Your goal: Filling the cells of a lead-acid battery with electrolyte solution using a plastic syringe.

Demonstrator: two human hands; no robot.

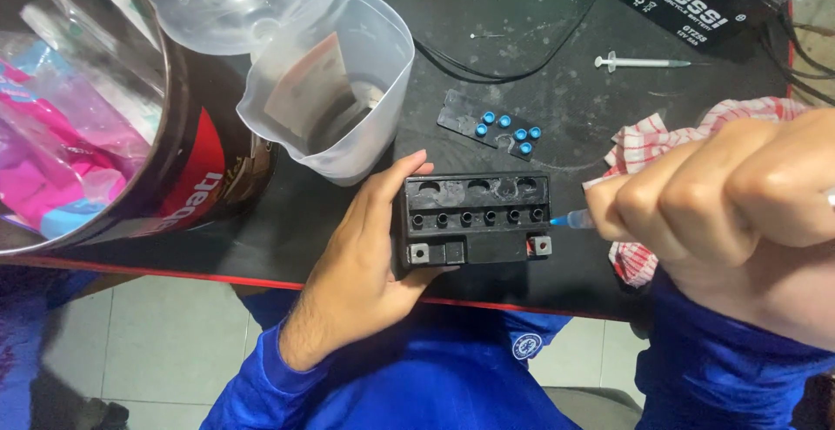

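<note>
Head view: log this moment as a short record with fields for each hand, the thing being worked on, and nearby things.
left hand: left hand grips the left end of the black battery, which sits on the black table
right hand: right hand closed on a syringe, blue tip at the rightmost top hole
battery: row of open holes on top, two terminals in front
nearby: black strip with blue caps, spare syringe, red checked cloth, clear plastic jug
</note>
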